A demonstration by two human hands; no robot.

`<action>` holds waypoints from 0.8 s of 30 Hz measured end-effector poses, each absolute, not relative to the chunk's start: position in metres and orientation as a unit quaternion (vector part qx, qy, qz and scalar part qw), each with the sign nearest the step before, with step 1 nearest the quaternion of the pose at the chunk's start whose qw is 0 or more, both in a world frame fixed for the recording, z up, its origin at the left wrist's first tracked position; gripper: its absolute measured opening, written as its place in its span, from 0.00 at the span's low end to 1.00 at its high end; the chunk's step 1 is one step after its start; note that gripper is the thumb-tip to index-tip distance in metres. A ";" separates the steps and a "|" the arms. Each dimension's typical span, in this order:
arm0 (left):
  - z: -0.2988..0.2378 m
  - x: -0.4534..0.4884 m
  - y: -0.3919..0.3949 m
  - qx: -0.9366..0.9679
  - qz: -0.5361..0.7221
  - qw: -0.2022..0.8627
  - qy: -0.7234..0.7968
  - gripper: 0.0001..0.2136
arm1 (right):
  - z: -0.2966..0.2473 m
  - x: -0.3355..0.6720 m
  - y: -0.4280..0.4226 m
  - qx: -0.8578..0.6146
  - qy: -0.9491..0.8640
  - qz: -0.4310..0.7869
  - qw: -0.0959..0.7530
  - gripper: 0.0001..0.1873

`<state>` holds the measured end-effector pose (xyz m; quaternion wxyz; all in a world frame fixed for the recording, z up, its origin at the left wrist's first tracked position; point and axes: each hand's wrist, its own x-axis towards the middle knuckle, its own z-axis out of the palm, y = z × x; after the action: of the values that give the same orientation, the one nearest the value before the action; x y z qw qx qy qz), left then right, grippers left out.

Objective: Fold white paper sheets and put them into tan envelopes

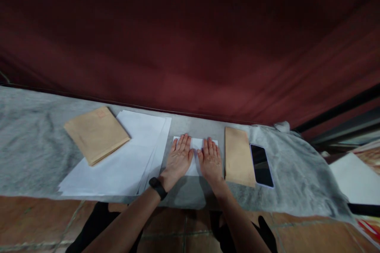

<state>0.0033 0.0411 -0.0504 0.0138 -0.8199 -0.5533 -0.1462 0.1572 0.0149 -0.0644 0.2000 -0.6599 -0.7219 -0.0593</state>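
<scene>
A small white folded sheet (196,144) lies on the grey cloth-covered table (32,142). My left hand (178,159) rests flat on its left part, fingers stretched out, with a black band on the wrist. My right hand (210,160) lies flat on its right part, fingers together and extended. The two hands sit side by side, almost touching, and cover most of the sheet. Neither hand grips anything.
A stack of white paper (130,158) lies to the left, with a pile of brown envelopes (96,134) on it. Right of my hands lie a brown envelope (237,156) and a black phone (261,165). A dark red curtain (190,39) hangs behind the table.
</scene>
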 end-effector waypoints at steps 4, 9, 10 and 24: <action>-0.052 -0.003 0.038 -0.797 -0.159 0.026 -0.582 0.28 | -0.069 0.159 0.013 -0.678 -0.704 -0.071 0.199 0.33; -0.060 -0.007 0.033 -0.786 -0.196 0.030 -0.586 0.30 | -0.071 0.159 0.011 -0.680 -0.701 -0.085 0.196 0.34; -0.062 -0.008 0.032 -0.786 -0.201 0.030 -0.585 0.30 | -0.071 0.160 0.011 -0.680 -0.701 -0.087 0.199 0.34; -0.054 -0.004 -0.003 -0.838 -0.162 0.011 -0.521 0.27 | -0.063 0.144 -0.031 -0.631 -0.754 -0.041 0.180 0.31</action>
<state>-0.0039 -0.0026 -0.0538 0.0111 -0.8379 -0.5212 -0.1616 0.1443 -0.0309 -0.0635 0.1797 -0.6309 -0.7537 -0.0412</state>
